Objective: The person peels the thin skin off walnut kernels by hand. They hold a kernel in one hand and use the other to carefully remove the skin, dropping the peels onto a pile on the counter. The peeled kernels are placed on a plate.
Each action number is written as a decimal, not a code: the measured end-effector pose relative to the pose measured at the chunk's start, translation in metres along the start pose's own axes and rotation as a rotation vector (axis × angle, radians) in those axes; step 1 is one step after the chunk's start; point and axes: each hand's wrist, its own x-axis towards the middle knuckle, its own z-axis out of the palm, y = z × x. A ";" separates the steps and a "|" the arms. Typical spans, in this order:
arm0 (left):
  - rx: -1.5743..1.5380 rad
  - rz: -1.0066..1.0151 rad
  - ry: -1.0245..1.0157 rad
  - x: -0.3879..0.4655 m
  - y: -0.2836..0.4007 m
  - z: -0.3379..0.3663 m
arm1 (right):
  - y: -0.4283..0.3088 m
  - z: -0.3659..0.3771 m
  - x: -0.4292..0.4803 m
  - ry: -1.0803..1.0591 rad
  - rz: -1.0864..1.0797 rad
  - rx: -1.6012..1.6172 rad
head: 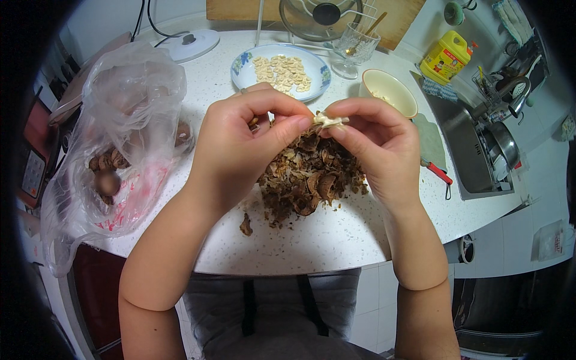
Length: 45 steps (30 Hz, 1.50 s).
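Observation:
Between my fingertips is a pale, peeled walnut kernel [330, 120]. My left hand [240, 139] pinches its left end with thumb and forefinger, and a bit of something brown shows behind those fingers, too hidden to name. The thumb and forefinger of my right hand [384, 139] grip the kernel from the right. Below both hands spreads a heap of broken walnut shells and brown skins [310, 180] on the speckled white countertop [288, 256]. Beyond the hands, a blue-rimmed plate [243, 74] carries several pale kernels [281, 72].
A plastic bag [135, 99] with whole walnuts [110, 159] lies at left. A cream bowl [398, 92] with pale bits, a glass goblet [357, 45] and a red-handled tool [438, 172] stand or lie right of the plate. The sink [459, 144] is at far right, near a yellow detergent jug [445, 58].

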 end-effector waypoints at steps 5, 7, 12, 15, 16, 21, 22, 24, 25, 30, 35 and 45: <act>0.333 0.178 0.018 -0.001 0.003 0.000 | -0.001 -0.001 -0.001 -0.008 -0.107 -0.139; 0.397 0.261 0.032 -0.001 0.001 0.000 | 0.000 -0.001 -0.001 -0.020 -0.123 -0.161; 0.457 0.360 0.041 0.000 -0.001 0.001 | -0.004 0.002 -0.002 -0.041 -0.093 -0.185; 0.514 0.325 0.031 0.000 0.003 0.000 | -0.003 0.001 -0.002 -0.057 -0.105 -0.178; 0.509 0.328 0.031 0.000 0.003 0.000 | -0.003 0.001 -0.001 -0.059 -0.102 -0.168; 0.450 0.266 0.023 0.000 0.003 0.000 | -0.002 0.001 -0.001 -0.082 -0.087 -0.091; 0.421 0.248 0.024 0.000 0.004 0.000 | -0.001 0.001 -0.001 -0.102 -0.096 -0.087; 0.362 0.212 0.027 0.000 0.004 0.000 | -0.001 0.000 -0.001 -0.122 -0.098 -0.077; 0.343 0.195 0.031 0.000 0.004 0.001 | -0.002 0.000 -0.001 -0.121 -0.091 -0.071; 0.168 0.075 0.079 -0.001 0.000 0.000 | -0.004 0.000 -0.001 -0.096 -0.059 0.009; 0.173 0.102 -0.044 0.000 -0.004 -0.005 | -0.001 -0.002 0.000 -0.036 0.030 0.204; 0.055 0.021 -0.031 -0.002 -0.005 -0.004 | 0.004 -0.008 0.003 -0.085 0.239 0.425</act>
